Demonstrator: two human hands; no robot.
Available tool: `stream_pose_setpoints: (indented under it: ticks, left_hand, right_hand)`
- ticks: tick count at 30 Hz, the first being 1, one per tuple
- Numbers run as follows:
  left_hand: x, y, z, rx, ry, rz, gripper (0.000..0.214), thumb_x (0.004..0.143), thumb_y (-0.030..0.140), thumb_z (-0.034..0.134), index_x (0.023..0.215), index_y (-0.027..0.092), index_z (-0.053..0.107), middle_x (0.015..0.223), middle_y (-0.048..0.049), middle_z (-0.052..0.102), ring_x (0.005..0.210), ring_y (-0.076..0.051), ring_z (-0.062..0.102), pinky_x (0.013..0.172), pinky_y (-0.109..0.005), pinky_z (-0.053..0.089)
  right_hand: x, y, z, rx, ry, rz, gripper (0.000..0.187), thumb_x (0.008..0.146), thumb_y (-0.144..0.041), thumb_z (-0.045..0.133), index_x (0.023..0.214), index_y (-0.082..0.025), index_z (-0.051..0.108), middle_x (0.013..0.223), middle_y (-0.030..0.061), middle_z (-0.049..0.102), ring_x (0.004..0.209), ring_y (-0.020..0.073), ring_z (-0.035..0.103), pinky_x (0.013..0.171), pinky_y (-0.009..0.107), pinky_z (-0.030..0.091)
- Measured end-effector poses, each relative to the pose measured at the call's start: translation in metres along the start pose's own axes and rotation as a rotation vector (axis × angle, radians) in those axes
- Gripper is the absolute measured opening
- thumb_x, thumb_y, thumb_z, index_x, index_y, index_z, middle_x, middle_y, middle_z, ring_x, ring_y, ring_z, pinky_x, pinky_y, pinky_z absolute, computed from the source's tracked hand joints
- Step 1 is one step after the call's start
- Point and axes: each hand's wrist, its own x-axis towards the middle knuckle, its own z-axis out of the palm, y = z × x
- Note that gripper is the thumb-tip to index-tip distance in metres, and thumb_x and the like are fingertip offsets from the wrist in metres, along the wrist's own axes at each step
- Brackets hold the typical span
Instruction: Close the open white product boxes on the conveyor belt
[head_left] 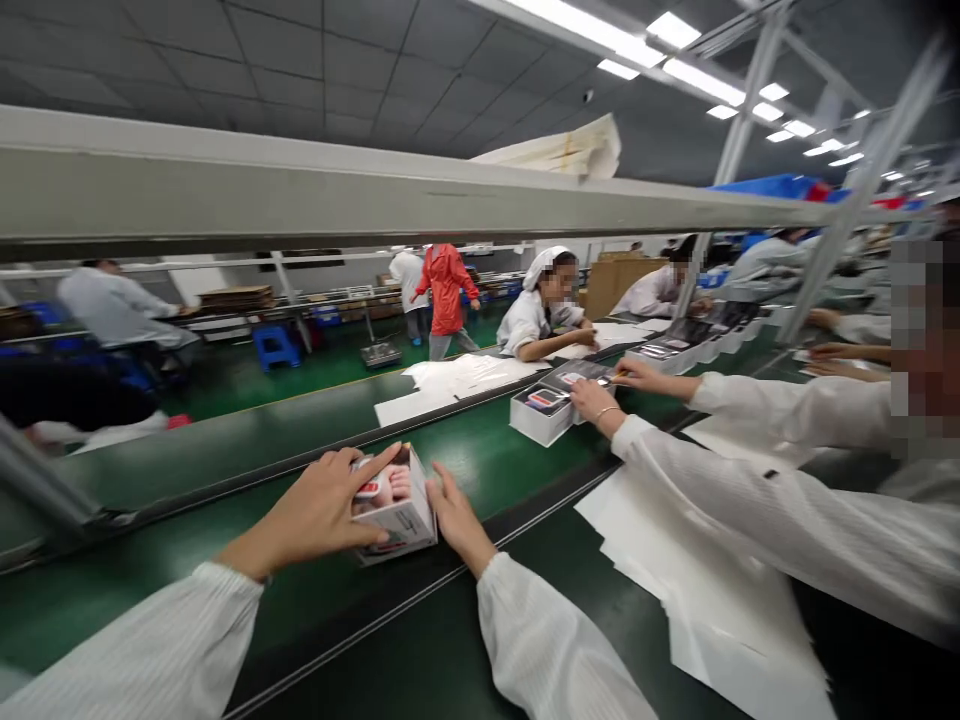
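A small white carton with a red and pink picture on its top sits on the green conveyor belt in front of me. My left hand lies over its left side, fingers wrapped across the top. My right hand presses flat against its right side. Both arms are in white sleeves.
A co-worker on my right has both hands on an open white box further along the belt. White paper sheets lie on the dark bench at right, more sheets across the belt. A grey overhead rail spans the line. Other workers sit opposite.
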Motion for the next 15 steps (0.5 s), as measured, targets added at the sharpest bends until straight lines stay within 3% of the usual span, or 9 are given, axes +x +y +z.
stream_pose_setpoints:
  ticks: [5, 10, 15]
  left_hand:
    - [-0.022, -0.019, -0.001, 0.136, -0.134, -0.206, 0.096, 0.075, 0.063, 0.067, 0.155, 0.031, 0.026, 0.112, -0.0138, 0.056, 0.102, -0.035, 0.053, 0.086, -0.041, 0.042]
    - [-0.051, -0.04, 0.0, 0.048, -0.259, -0.271, 0.099, 0.079, 0.07, 0.059, 0.158, 0.031, 0.015, 0.111, -0.0118, 0.054, 0.101, -0.033, 0.052, 0.082, -0.035, 0.041]
    - [-0.073, -0.051, -0.008, 0.02, -0.297, -0.277, 0.097, 0.081, 0.067, 0.06, 0.158, 0.029, 0.015, 0.113, -0.0117, 0.054, 0.102, -0.032, 0.053, 0.086, -0.036, 0.042]
  right_hand:
    - [-0.008, -0.002, -0.007, 0.009, -0.064, 0.047, 0.056, 0.09, -0.054, 0.046, 0.133, -0.02, 0.055, 0.107, 0.0099, 0.068, 0.088, 0.0229, 0.069, 0.067, 0.033, 0.054]
    - [-0.011, -0.002, -0.009, -0.056, -0.127, 0.006, 0.037, 0.088, -0.045, 0.049, 0.108, -0.02, 0.069, 0.097, 0.0067, 0.072, 0.079, 0.02, 0.07, 0.071, 0.032, 0.054]
    - [-0.011, -0.005, -0.007, -0.024, -0.113, 0.041, 0.033, 0.089, -0.037, 0.048, 0.106, -0.018, 0.069, 0.094, 0.0069, 0.073, 0.077, 0.0187, 0.071, 0.071, 0.031, 0.054]
